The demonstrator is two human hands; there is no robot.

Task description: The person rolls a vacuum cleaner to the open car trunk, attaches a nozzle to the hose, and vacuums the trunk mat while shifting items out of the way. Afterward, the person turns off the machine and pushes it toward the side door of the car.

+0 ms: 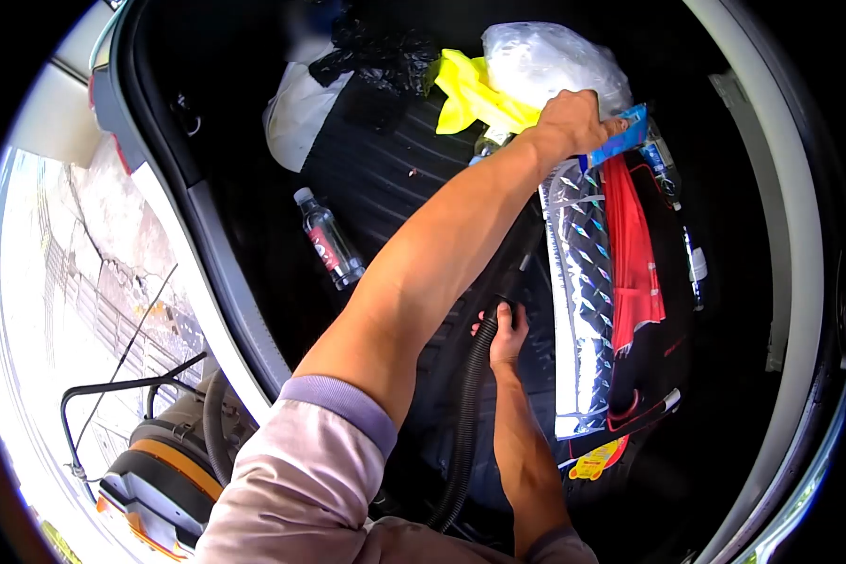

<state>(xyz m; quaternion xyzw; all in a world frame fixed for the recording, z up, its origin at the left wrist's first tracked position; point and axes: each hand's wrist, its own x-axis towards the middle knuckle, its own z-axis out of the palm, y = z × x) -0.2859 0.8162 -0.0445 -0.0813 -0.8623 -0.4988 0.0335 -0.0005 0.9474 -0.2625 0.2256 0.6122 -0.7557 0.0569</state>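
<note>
My left hand [571, 124] reaches across to the far right of a car's boot, its fingers closed on a blue packet [622, 134]. Below it lie a folded silver reflective sunshade [581, 310] and a red folded cloth-like item [633, 249]. A clear plastic bag [555, 66] and a bright yellow cloth [475, 94] rest just beyond that hand. My right hand [504, 335] is wrapped round the black ribbed vacuum hose [470, 414] near its nozzle end. The dark boot floor makes the nozzle's tip hard to make out.
A plastic bottle [329, 240] lies on the black ribbed boot mat [367, 150]. Behind are a white item [301, 117] and black plastic bags [381, 52]. Outside the boot edge [221, 254] stands a vacuum cleaner [174, 461]. A yellow tag [597, 461] lies by the sunshade.
</note>
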